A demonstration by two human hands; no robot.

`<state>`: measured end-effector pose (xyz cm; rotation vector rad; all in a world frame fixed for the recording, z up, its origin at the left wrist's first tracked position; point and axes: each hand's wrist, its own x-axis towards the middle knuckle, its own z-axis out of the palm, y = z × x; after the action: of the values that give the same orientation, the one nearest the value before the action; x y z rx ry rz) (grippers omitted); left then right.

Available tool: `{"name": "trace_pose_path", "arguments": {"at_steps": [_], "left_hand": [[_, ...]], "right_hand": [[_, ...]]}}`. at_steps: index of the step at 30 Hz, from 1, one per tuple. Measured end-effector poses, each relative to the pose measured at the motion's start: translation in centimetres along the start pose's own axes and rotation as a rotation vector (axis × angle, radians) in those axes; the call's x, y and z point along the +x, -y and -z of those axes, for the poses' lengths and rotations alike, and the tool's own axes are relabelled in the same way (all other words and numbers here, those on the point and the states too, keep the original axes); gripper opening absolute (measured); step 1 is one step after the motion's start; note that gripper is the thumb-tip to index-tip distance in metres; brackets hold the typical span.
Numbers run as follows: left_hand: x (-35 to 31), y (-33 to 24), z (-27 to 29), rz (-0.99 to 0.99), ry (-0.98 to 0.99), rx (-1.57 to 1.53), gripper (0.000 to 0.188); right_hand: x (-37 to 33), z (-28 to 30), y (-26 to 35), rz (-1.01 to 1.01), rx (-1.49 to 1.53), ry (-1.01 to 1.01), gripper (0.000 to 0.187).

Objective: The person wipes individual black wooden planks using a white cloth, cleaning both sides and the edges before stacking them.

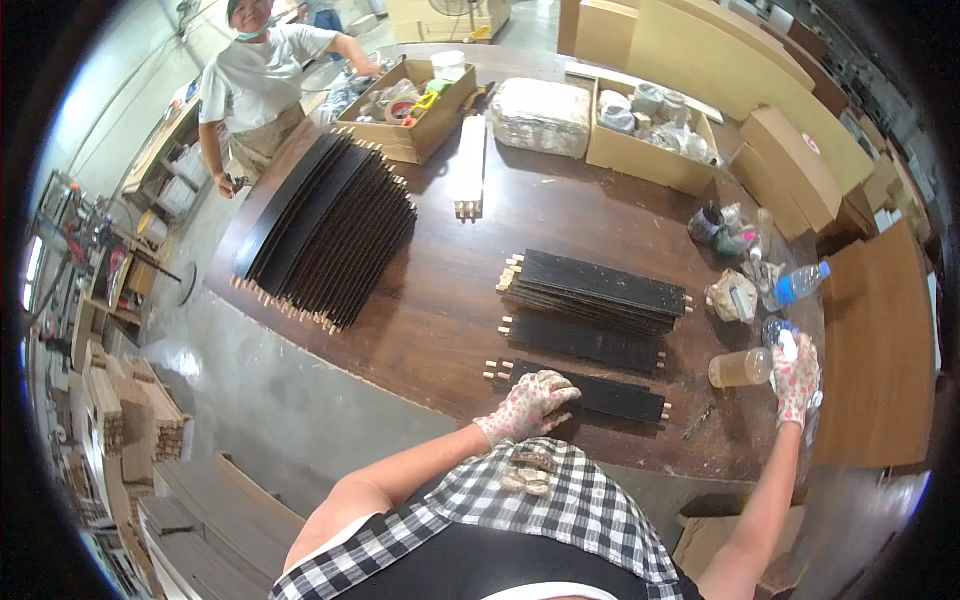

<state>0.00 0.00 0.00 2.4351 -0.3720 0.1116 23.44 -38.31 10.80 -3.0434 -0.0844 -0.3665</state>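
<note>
My left hand (pixel 530 405), in a pale glove with a reddish pattern, is closed with curled fingers at the near left of a black slat (pixel 620 397) with wooden dowels in its ends. Whether it holds anything is hidden. Off to the right my right hand (pixel 797 382), gloved alike, is closed around something white that I cannot make out. Beside it stand a jar of brownish liquid (pixel 740 369) and a clear bottle (pixel 775 330). Beyond the near slat lie another black slat (pixel 585 341) and a stack of black slats (pixel 600 285), all with dowels.
A large fanned stack of black dowelled slats (pixel 335 225) covers the table's left. Farther back are white slats (pixel 469 165), a wrapped bundle (pixel 542 115) and two cardboard boxes of supplies (pixel 425 145) (pixel 640 165). A blue-labelled bottle (pixel 800 285) lies right. Another person (pixel 262 80) stands far left.
</note>
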Motion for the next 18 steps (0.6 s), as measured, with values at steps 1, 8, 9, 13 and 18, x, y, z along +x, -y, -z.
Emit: {"name": "trace_pose_path", "arguments": {"at_steps": [1,8,9,13,18], "left_hand": [[0.1,0.0,-0.3,-0.015,-0.022,-0.017,0.040],[4.2,-0.6,-3.1,-0.096,0.035,-0.035,0.033],[4.3,-0.8,-3.1,-0.118,0.062,-0.057,0.033],[4.7,-1.0,-5.3,-0.168,-0.019,-0.031,0.031],[4.8,-1.7,-4.6,-0.226,0.042,-0.095,0.027]], "right_hand": [[-0.1,0.4,-0.6,0.001,0.044,-0.003,0.036],[-3.5,-2.5,-7.7,-0.358,1.249,-0.399,0.044],[-4.3,-3.1,-6.8,-0.554,1.388,-0.343,0.047],[-5.9,-8.4,-10.5,-0.760,1.652,-0.269,0.047],[-3.3,2.2,-6.7,-0.442,0.855,-0.347,0.042]]}}
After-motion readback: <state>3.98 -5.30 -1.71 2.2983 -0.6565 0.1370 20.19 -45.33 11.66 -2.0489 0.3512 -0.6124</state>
